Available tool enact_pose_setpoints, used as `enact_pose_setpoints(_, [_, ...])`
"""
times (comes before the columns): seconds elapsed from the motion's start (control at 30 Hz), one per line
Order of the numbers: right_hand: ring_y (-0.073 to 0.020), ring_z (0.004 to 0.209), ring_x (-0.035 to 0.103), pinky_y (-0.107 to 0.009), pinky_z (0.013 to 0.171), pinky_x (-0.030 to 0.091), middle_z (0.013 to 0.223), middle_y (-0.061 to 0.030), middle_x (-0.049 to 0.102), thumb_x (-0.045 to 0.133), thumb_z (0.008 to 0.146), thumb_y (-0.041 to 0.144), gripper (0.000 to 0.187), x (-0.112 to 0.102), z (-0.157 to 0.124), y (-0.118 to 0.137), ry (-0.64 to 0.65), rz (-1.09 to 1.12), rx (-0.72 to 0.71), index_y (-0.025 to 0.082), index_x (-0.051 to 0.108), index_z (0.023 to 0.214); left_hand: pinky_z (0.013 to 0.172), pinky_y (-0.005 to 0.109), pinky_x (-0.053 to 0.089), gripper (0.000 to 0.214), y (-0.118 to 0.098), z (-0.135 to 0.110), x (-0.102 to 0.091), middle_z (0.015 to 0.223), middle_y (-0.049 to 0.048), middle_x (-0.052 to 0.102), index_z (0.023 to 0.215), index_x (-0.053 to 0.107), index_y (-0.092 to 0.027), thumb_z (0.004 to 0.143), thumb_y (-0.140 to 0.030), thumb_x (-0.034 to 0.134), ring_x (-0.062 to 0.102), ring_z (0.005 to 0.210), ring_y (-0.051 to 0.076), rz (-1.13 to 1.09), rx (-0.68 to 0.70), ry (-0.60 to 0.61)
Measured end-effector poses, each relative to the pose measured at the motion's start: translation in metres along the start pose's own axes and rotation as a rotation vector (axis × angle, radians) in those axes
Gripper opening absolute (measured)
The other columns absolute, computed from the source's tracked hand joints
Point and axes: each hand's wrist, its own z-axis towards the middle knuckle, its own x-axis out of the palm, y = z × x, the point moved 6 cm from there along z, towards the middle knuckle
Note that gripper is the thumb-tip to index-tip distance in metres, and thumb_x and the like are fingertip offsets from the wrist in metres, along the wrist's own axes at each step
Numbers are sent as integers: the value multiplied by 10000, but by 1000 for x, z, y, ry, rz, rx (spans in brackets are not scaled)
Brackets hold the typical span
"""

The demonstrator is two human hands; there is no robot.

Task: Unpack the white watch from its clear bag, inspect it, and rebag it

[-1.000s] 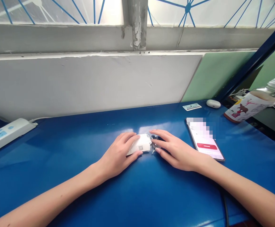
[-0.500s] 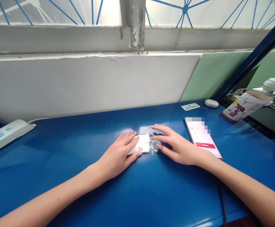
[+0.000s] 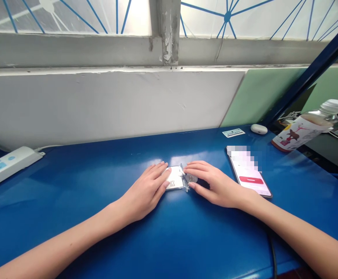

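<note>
A small white card-like piece (image 3: 175,178) with a clear plastic edge lies flat on the blue table (image 3: 145,240). My left hand (image 3: 148,190) rests on its left part, fingers stretched out flat, hiding some of it. At its right edge is a clear round disc (image 3: 191,178) with a short bead chain (image 3: 187,187). My right hand (image 3: 212,182) is over the disc, fingers together and slightly bent, the thumb apart from them near the chain. Its fingertips touch or nearly touch the clear edge; part of the disc is hidden beneath them.
A phone (image 3: 248,174) with a lit screen lies right of my right hand. Behind it are a small printed card (image 3: 234,133) and a white earbud case (image 3: 258,129). A bottle (image 3: 302,130) leans at the right. A power strip (image 3: 9,166) sits at the far left.
My right hand's fingers have drawn together and come lower over the disc, nearer the white piece. The left thumb has moved in toward its fingers. The view has shifted slightly.
</note>
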Motion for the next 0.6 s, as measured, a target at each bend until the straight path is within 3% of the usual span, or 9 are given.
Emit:
enact_pose_setpoints(0.17, [-269,1291,521,-442,1073,473,1370,-153,593,513,980,282,422,6,0,2,24,-37,-33,140,530,1377,1132,546,379,426,-1,1,0,1491,159,478,1412,501,-152,1046,-302,342,418,1402,309,5,14,-16])
enact_pose_setpoints(0.37, [-294,1288,540,-511,1064,479,1321,-155,640,476,988,238,388,8,-1,10,-35,-112,-118,155,559,1358,1139,530,373,444,-2,2,0,1494,149,477,1437,471,-167,1044,-333,349,424,1398,308,27,7,-3])
enact_pose_setpoints(0.6, [-305,1284,535,-508,1042,500,1312,-173,634,461,992,239,381,9,-1,11,-35,-113,-73,139,577,1340,1158,509,346,473,-2,3,3,1525,152,433,1467,429,-147,1055,-344,306,392,1422,294,75,10,52])
